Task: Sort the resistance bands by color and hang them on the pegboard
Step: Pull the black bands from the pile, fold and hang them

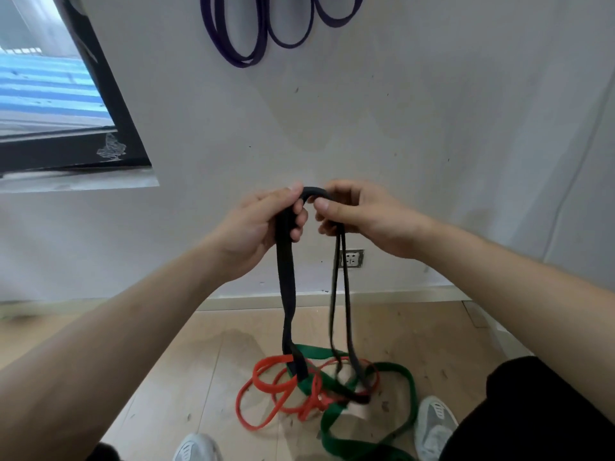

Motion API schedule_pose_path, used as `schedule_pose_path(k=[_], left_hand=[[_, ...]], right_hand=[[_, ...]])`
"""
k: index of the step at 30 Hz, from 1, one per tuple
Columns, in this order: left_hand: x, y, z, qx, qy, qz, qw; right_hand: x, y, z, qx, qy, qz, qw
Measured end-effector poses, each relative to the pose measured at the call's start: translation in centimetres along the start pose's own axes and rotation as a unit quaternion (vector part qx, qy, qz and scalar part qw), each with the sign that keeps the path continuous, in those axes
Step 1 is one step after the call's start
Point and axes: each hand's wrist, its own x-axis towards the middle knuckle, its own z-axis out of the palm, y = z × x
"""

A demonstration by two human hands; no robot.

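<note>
On my feed both hands are raised in front of the white wall (432, 111), close together, each gripping the black resistance band (287, 281). The left hand (263, 227) has its fingers curled round a wide, flat run of the band, with the thumb pressed on top. The right hand (362, 217) pinches the band between its thumb and curled fingers. A short arch of black bridges the gap between the two hands.

From the left hand the wide run drops straight down to the floor. Two narrower black strands hang from the right hand, crossing in front of a wall socket (349, 258). I cannot tell whether all of this is one loop or two bands held together.

The black strands end in a tangle on the wooden floor (186, 344) – red bands (263, 390) lie in overlapping loops on the left side of the pile, and a broad green band (401, 372) snakes under and round them toward the right. The black ends are threaded through both colours.

High on the wall, purple bands (239, 38) hang in several loops side by side; what holds them is cut off by the top edge. A dark-framed window (109, 104) sits at upper left. Two pale grey shoes (434, 424) show at the bottom, either side of the pile.
</note>
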Motion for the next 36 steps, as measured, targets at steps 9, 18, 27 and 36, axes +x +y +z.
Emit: schedule_pose_path(k=[9, 18, 27, 36], left_hand=[[-1.3, -1.2, -1.7, 0.121, -0.074, -0.025, 0.99], [-2.1, -2.2, -2.7, 0.14, -0.075, -0.072, 0.985], [-1.0, -0.6, -2.4, -0.026, 0.015, -0.029, 0.999], [-0.7, 1.2, 0.2, -0.004, -0.001, -0.015, 1.0]], right_hand=[[0.0, -1.3, 1.2, -0.042, 0.039, -0.057, 0.997], [0.4, -2.7, -1.8, 0.033, 0.14, -0.088, 0.986], [-0.8, 1.3, -4.7, -0.085, -0.065, 0.079, 0.991], [-0.6, 0.2, 0.2, -0.026, -0.072, 0.021, 0.997]])
